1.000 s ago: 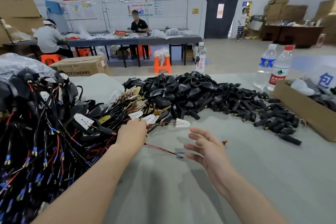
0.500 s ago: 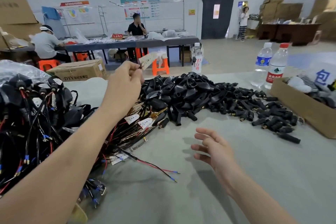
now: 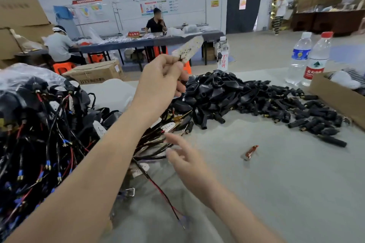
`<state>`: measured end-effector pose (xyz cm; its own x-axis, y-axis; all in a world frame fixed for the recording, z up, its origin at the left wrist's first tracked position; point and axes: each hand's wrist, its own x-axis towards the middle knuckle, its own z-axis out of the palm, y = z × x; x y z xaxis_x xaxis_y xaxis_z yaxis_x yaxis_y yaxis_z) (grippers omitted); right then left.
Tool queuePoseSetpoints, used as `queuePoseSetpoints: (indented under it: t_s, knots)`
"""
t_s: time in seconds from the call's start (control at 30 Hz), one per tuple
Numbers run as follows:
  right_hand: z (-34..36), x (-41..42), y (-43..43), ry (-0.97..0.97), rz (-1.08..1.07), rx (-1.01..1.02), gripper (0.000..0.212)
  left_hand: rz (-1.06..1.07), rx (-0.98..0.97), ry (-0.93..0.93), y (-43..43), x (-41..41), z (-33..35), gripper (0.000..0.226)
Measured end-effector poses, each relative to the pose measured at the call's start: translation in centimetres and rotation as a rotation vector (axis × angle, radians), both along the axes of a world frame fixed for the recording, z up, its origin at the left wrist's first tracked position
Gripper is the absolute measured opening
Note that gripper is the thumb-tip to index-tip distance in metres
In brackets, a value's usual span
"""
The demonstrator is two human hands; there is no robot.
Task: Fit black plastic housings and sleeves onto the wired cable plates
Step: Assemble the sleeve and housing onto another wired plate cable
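My left hand is raised above the table and pinches a white perforated cable plate, whose red and black wires trail down to the table. My right hand hovers low over the table with its fingers spread and holds nothing, its fingertips near the loose wired plates. A heap of black plastic housings lies behind, and black sleeves spread out to its right. A big tangle of wired cables fills the left.
Two water bottles and a third bottle stand at the table's far edge. A cardboard box sits at the right. A small orange wrapper lies on the grey table. People work at a table behind.
My left hand picked a wired plate from the pile and lifted it high, wires trailing. My right hand moved left toward the loose plates.
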<state>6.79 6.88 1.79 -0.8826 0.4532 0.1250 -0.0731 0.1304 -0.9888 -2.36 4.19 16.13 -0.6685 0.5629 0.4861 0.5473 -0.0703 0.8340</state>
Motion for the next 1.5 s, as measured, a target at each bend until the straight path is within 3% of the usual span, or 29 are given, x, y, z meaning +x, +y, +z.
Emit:
queuePoseSetpoints:
  t_s: [0.1, 0.2, 0.27, 0.47, 0.6, 0.7, 0.8, 0.87, 1.0, 1.1, 1.3, 1.4, 1.5]
  knots:
    - [0.4, -3.2, -1.7, -0.03, 0.067, 0.075, 0.039, -0.088, -0.081, -0.051, -1.1, -0.8, -0.3, 0.01]
    - [0.0, -5.1, -2.9, 0.004, 0.049, 0.065, 0.026, -0.145, -0.101, -0.187, -2.3, -1.7, -1.7, 0.012]
    - [-0.9, -5.9, -3.0, -0.003, 0.011, 0.082, 0.021, -0.101, -0.171, -0.159, -3.2, -2.6, -3.7, 0.018]
    - [-3.2, -5.9, -2.0, -0.008, -0.165, -0.497, 0.024, 0.138, -0.742, 0.213, -8.8, -6.2, -11.1, 0.019]
    - [-3.7, -5.4, -1.6, 0.065, -0.287, -0.609, 0.028, 0.144, -1.026, 0.504, -12.4, -6.9, -13.0, 0.016]
    - [-3.2, -4.8, -1.7, 0.102, -0.332, -0.649, 0.026, 0.15, -1.09, 0.589, -13.9, -7.0, -12.9, 0.019]
    - [-2.3, -3.8, -1.4, 0.14, -0.351, -0.58, 0.024, 0.15, -1.06, 0.603, -14.5, -6.4, -12.6, 0.022]
    - [-1.4, -2.9, -0.8, 0.138, -0.351, -0.42, 0.022, 0.179, -0.951, 0.607, -14.0, -5.5, -12.3, 0.024]
    - [0.8, -0.7, 0.9, 0.065, -0.302, -0.033, 0.022, 0.097, -0.59, 0.276, -10.5, -2.4, -11.8, 0.013]
    - [2.5, 0.6, 2.2, -0.026, -0.281, 0.231, 0.025, -0.033, -0.471, 0.143, -6.8, 0.5, -12.2, 0.012]
    - [3.3, 2.5, 5.0, -0.126, -0.305, 0.495, 0.025, -0.093, -0.252, -0.148, -2.1, 4.4, -13.1, 0.019]
    - [2.8, 3.0, 6.1, -0.189, -0.255, 0.63, 0.029, -0.092, -0.202, -0.182, -0.7, 5.6, -13.9, 0.03]
    - [1.9, 3.6, 7.3, -0.252, -0.175, 0.779, 0.037, -0.104, -0.084, -0.364, 0.5, 6.2, -14.7, 0.024]
